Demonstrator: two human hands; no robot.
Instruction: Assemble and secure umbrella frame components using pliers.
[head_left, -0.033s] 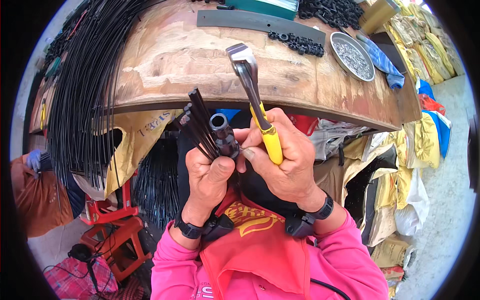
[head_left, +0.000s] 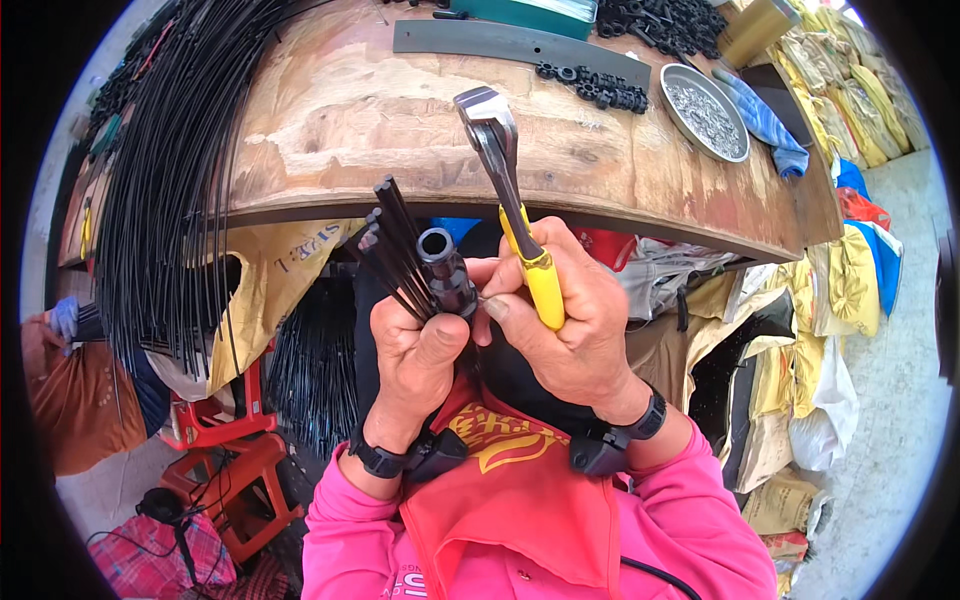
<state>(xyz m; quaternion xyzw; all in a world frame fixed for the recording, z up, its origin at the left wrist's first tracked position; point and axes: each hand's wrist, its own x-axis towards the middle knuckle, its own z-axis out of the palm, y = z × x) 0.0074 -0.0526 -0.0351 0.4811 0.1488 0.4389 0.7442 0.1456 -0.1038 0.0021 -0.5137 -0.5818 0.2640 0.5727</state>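
My left hand (head_left: pixel 412 350) is closed round a bundle of thin black rods (head_left: pixel 392 240), their cut ends pointing up and away. Beside the rods, the same hand keeps a black tubular fitting (head_left: pixel 450 275) upright, its hollow mouth facing me. In my right hand (head_left: pixel 570 310) is a pair of end-cutting pincers (head_left: pixel 496 150) with yellow grips, steel jaws pointing up over the table edge. My right thumb and fingertips also meet at the fitting's right side. Whether they pinch something small there is hidden.
The worn wooden table (head_left: pixel 360 120) carries long black rods (head_left: pixel 180 190) hanging off its left side, a grey metal strip (head_left: pixel 500 42), small black rings (head_left: pixel 600 90) and a round tray (head_left: pixel 742 152) of metal bits. A gloved hand (head_left: pixel 64 320) of another person shows at far left, near red stools (head_left: pixel 225 490).
The other person's gloved hand at far left has shifted slightly. My hands, the rods, the fitting and the pincers hold practically the same place.
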